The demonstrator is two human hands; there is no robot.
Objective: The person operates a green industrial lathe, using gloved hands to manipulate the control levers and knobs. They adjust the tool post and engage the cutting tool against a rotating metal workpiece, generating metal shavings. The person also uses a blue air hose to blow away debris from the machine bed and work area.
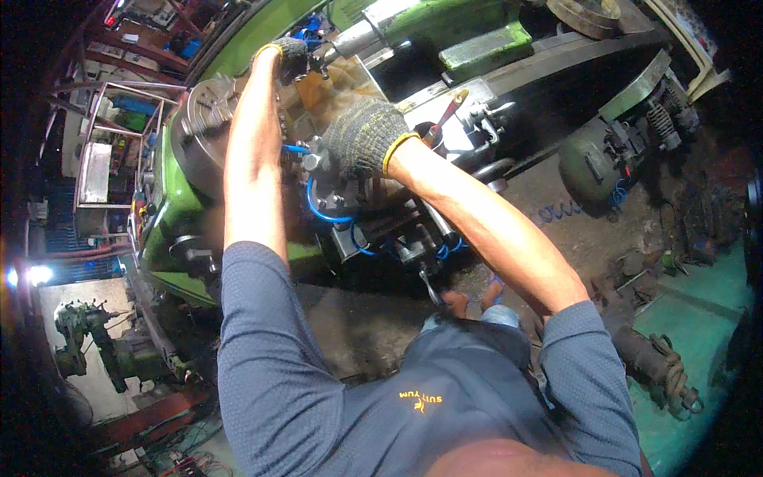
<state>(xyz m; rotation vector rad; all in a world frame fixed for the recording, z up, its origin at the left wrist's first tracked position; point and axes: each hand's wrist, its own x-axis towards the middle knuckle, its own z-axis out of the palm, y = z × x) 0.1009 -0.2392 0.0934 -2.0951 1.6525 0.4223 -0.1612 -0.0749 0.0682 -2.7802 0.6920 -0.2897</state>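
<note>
Both my hands wear dark knitted work gloves with yellow cuffs and reach over a green metal lathe. My left hand (292, 57) is at the far side, closed beside a dark metal fitting (319, 65) in front of the tailstock's steel quill (355, 38). What it grips is too dark to make out. My right hand (366, 137) is nearer, curled down over the carriage by the tool post (311, 161); its fingertips are hidden beneath the glove. A blue hose (319, 208) loops below it. Left of my left forearm sits the round chuck (208, 111).
A brush with a red handle (449, 113) stands right of my right hand. The tailstock's green base (485, 48) lies beyond. A metal-framed shelf (99, 159) is at the left. A dark green motor or tank (590, 165) sits on the floor at the right.
</note>
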